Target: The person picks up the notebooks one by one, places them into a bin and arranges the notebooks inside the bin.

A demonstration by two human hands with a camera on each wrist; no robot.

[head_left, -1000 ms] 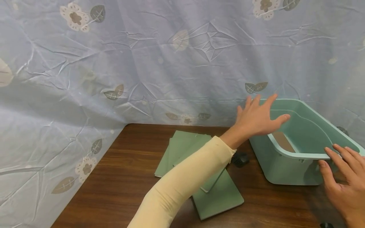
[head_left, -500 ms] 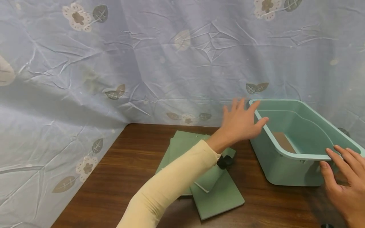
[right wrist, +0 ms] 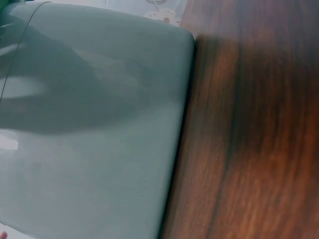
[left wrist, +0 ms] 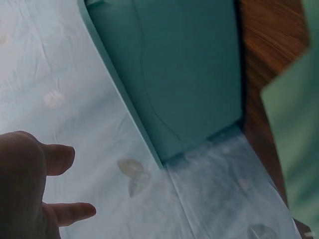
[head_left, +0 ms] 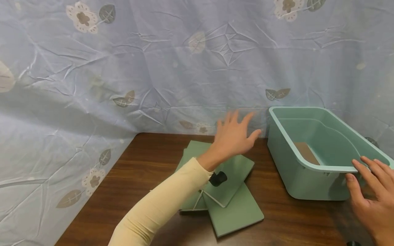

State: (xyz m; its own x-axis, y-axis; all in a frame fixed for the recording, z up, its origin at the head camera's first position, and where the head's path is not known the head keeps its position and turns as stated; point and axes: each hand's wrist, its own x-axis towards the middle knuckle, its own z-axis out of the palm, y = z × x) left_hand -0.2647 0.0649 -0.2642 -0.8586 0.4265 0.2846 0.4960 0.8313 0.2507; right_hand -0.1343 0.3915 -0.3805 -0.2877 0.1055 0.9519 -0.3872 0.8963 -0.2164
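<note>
The left hand (head_left: 233,137) hangs in the air above the far end of the overlapping green notebooks (head_left: 235,213), its fingers spread and straight, holding nothing. They lie on the brown wooden table (head_left: 123,184), left of the pale green bin (head_left: 317,184), which stands at the right. The right hand (head_left: 373,193) rests its extended fingers on the bin's near rim; whether its thumb presses the outer wall is hard to tell. A floral cloth (head_left: 184,68) hangs behind the table.

Cream L sleeve (head_left: 160,201), blk wrist cam (head_left: 219,178)
</note>
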